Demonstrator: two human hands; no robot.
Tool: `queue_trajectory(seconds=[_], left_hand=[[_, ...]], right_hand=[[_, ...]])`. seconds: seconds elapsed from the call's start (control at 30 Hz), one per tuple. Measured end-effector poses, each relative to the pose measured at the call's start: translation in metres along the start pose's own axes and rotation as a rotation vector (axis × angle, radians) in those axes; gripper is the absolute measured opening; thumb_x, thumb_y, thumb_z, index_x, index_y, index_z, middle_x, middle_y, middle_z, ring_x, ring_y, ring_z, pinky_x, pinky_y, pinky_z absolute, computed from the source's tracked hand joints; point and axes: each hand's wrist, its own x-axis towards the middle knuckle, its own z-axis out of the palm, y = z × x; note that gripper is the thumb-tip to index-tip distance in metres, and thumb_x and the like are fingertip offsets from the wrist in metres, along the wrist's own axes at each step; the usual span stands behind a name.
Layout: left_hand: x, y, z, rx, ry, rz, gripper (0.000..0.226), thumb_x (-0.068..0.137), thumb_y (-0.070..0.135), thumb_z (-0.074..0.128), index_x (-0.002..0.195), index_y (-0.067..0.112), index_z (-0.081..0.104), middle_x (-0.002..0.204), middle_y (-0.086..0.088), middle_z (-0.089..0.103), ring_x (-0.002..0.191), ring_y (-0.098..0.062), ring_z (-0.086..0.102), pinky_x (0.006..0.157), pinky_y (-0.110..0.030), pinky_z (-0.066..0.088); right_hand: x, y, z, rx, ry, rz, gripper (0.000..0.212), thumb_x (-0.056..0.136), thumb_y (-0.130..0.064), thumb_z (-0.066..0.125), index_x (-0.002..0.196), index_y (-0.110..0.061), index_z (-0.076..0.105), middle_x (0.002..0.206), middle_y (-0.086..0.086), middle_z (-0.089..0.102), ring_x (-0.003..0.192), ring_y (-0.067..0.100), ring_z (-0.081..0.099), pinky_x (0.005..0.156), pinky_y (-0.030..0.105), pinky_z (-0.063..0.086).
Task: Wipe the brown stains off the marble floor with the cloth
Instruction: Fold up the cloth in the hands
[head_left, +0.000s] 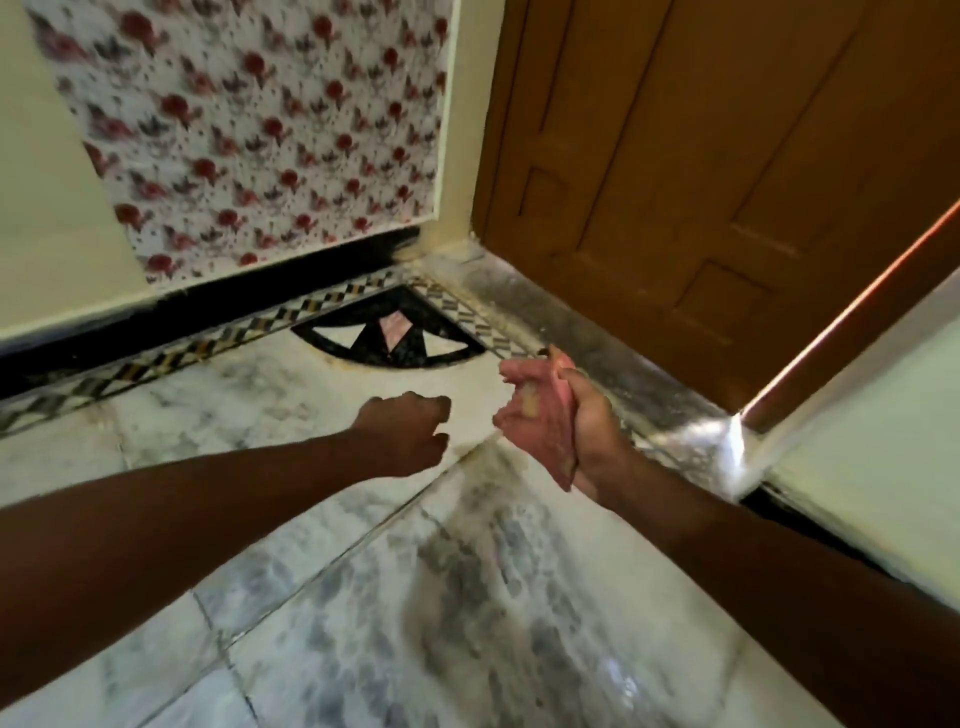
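Room: corner of a tiled room; white-grey marble floor (332, 525) w/ inlaid chequer border (171, 358) and black fan-shaped corner inlay (389, 338). View blurred throughout.
Right hand (592, 421): raised above floor, not touching it; fingers closed round the cloth, thumb side toward camera.
Cloth (535, 415): pinkish-red rag, bunched, spilling out left of the right fist; yellowish-brown patch on its face. Hangs clear of the marble.
Left hand (410, 431): loosely curled, holding nothing, knuckles up, just left of cloth w/ a gap between. Whether it rests on floor: cannot tell.
Brown stains (493, 457): brownish-yellow smear along tile joint, directly below and between both hands; darker grey veining runs on toward camera, hard to tell from dirt.
Threshold (597, 332): grey stone sill right of hands, dusty-looking.
Door (727, 156): brown wooden panel door, behind sill.
Wall (249, 130): red-flower patterned covering, black skirting (208, 301) below.
Step in hand (est.): cloth gathered, not yet applied; wipe not begun.
Method: lower cloth flat onto smear, palm over it, not a fist, for more contact. Rub along the joint first, since grime likely sits in the groove, then across. Turn the soiled patch away so a clean face meets the marble. Left hand may brace on floor, well clear of stroke.
Risk: soiled face may spread stain; blur hides edges.
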Motion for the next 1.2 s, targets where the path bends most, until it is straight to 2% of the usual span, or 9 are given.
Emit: queue_trajectory(seconds=[0.1,0.2,0.4,0.57,0.67,0.73,1.03,1.13,1.2], left_hand=[[-0.031,0.038,-0.041,-0.423,0.137,0.064,0.021,0.100,0.034,0.065,0.118,0.023,0.065,0.103,0.009,0.074,0.096,-0.021,0.072,0.084,-0.037,0.058],[-0.068,0.077,-0.069,-0.730,0.217,0.154,0.015,0.095,0.021,0.075,0.107,0.019,0.067,0.092,0.004,0.076,0.080,-0.024,0.074,0.077,-0.040,0.058],[-0.102,0.128,-0.062,-0.996,-0.060,-0.028,0.035,0.086,0.036,0.087,0.111,0.018,0.069,0.101,-0.001,0.079,0.082,-0.015,0.072,0.069,-0.030,0.053],[-0.119,0.152,-0.057,-1.260,-0.235,-0.203,0.042,0.086,0.043,0.085,0.116,0.015,0.071,0.107,0.000,0.083,0.103,-0.017,0.075,0.082,-0.034,0.053],[-0.112,0.159,-0.062,-1.318,-0.247,-0.220,0.024,0.090,0.035,0.083,0.104,0.020,0.070,0.103,0.001,0.084,0.106,-0.020,0.072,0.086,-0.036,0.047],[-0.105,0.161,-0.067,-1.355,-0.209,-0.218,0.024,0.089,0.029,0.084,0.104,0.021,0.067,0.097,0.002,0.083,0.097,-0.018,0.073,0.082,-0.035,0.044],[-0.102,0.165,-0.065,-1.331,-0.004,-0.205,0.028,0.087,0.018,0.087,0.090,0.019,0.060,0.083,-0.002,0.078,0.080,-0.016,0.077,0.073,-0.033,0.046],[-0.107,0.162,-0.065,-1.252,0.064,-0.160,0.027,0.092,0.011,0.081,0.086,0.015,0.055,0.083,-0.005,0.075,0.073,-0.014,0.076,0.066,-0.028,0.048],[-0.111,0.161,-0.066,-1.168,0.144,-0.100,0.021,0.094,0.004,0.077,0.086,0.008,0.058,0.081,-0.006,0.069,0.070,-0.012,0.069,0.058,-0.017,0.050]], right_hand=[[-0.041,-0.050,-0.003,0.020,0.003,-0.057,0.051,0.114,-0.035,0.034,0.120,-0.003,0.073,0.098,0.012,0.075,0.075,0.026,0.055,0.062,0.031,0.048],[-0.089,-0.071,-0.010,0.058,-0.005,-0.064,0.044,0.114,-0.033,0.036,0.114,-0.005,0.070,0.106,0.018,0.077,0.084,0.029,0.068,0.071,0.037,0.061],[-0.130,-0.052,-0.026,0.171,-0.076,-0.103,0.061,0.111,-0.029,0.029,0.095,-0.021,0.087,0.116,0.019,0.077,0.101,0.035,0.069,0.098,0.051,0.052],[-0.140,-0.052,-0.033,0.239,-0.048,-0.107,0.053,0.108,-0.032,0.035,0.135,0.004,0.063,0.121,0.031,0.064,0.095,0.038,0.060,0.059,0.038,0.054],[-0.146,-0.051,-0.041,0.218,-0.001,-0.110,0.052,0.109,-0.030,0.035,0.136,0.004,0.064,0.119,0.044,0.064,0.103,0.048,0.065,0.093,0.053,0.057],[-0.149,-0.052,-0.046,0.204,0.035,-0.126,0.048,0.111,-0.028,0.035,0.132,0.002,0.066,0.121,0.036,0.071,0.116,0.047,0.069,0.106,0.055,0.054],[-0.152,-0.054,-0.052,0.108,0.145,-0.129,0.032,0.106,-0.026,0.059,0.123,-0.002,0.072,0.117,0.025,0.077,0.111,0.039,0.075,0.102,0.053,0.059],[-0.150,-0.048,-0.056,0.077,0.193,-0.104,0.009,0.096,-0.002,0.070,0.104,0.002,0.073,0.107,0.026,0.075,0.097,0.037,0.075,0.093,0.050,0.062],[-0.150,-0.042,-0.058,0.045,0.192,-0.072,0.018,0.089,0.013,0.071,0.103,0.001,0.070,0.106,0.026,0.075,0.093,0.035,0.075,0.086,0.046,0.064]])
